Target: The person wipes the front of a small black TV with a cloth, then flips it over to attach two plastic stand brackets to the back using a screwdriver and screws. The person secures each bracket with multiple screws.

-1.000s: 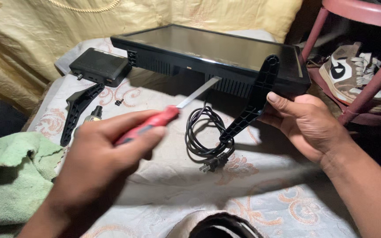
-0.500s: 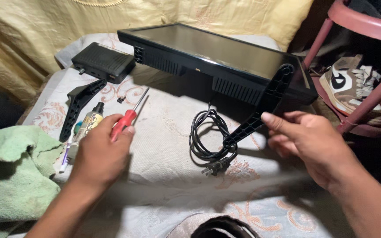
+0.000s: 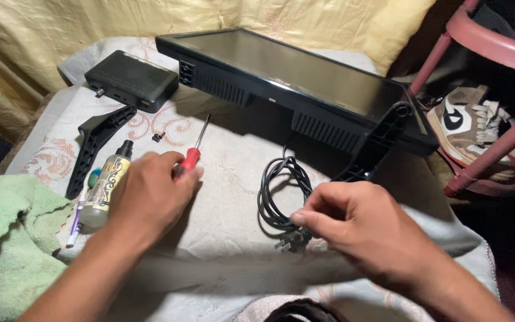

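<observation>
The left hand (image 3: 150, 194) lies palm down on the patterned cloth (image 3: 222, 238), its fingers curled over the red handle of a screwdriver (image 3: 191, 156). The handle's end pokes out just past the fingertips and the thin metal shaft runs on away from them toward the flat black monitor (image 3: 293, 71). Whether the fingers actually clamp the handle or only rest on it I cannot tell, since the hand covers that part.

The right hand (image 3: 359, 229) hovers low over the coiled black power cord (image 3: 278, 194), fingers bent and drawn together. The fingertips sit right at the cord's plug (image 3: 290, 241), which peeks out just below them. They look to be touching it, but motion blur keeps me from saying whether they have pinched it.

Just beyond the right hand's knuckles a black plastic stand leg (image 3: 379, 146) leans against the monitor's edge; its lower end is hidden behind the hand. Beside the left hand's outer edge lies a small bottle (image 3: 105, 188) with a dark cap, and past that a second stand leg (image 3: 96, 146), a tiny screw (image 3: 158, 137) and a black set-top box (image 3: 129, 80). A green towel (image 3: 7, 238) is cut off at the frame's edge.
</observation>
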